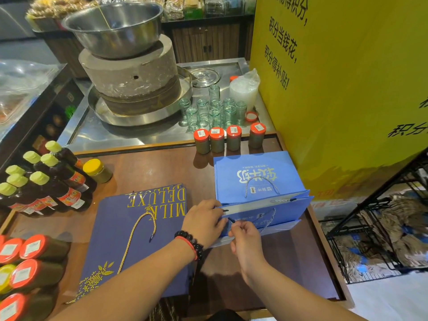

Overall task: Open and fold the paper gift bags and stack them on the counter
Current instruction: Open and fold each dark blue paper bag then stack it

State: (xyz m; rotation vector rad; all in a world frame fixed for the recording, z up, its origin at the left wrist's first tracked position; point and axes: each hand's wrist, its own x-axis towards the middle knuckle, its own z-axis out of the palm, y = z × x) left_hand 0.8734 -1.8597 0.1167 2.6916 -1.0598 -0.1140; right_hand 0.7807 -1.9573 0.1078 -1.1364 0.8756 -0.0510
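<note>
My forearms fill the bottom of the view, both reaching forward over the brown counter point(143, 167). My left hand point(203, 222), a dark bead bracelet point(192, 243) on its wrist, has its fingers curled over the near-left corner of the light blue gift bag point(261, 212), holding the rim there. My right hand point(245, 237) sits just beside it, thumb and forefinger pinched at the dark end of the cord handle point(269, 218) by the same corner; whether I hold the cord itself or the paper edge, I cannot tell. The bag lies ahead and to the right of both hands, its mouth partly parted, its long axis running left to right across me, resting on a flat stack of matching blue bags point(252, 167). Since both hands are bunched at the left end, I judge the next move needs my right hand, the nearer one, to travel right along the rim. The dark blue bag point(139, 246) lies flat to my left, untouched.
</note>
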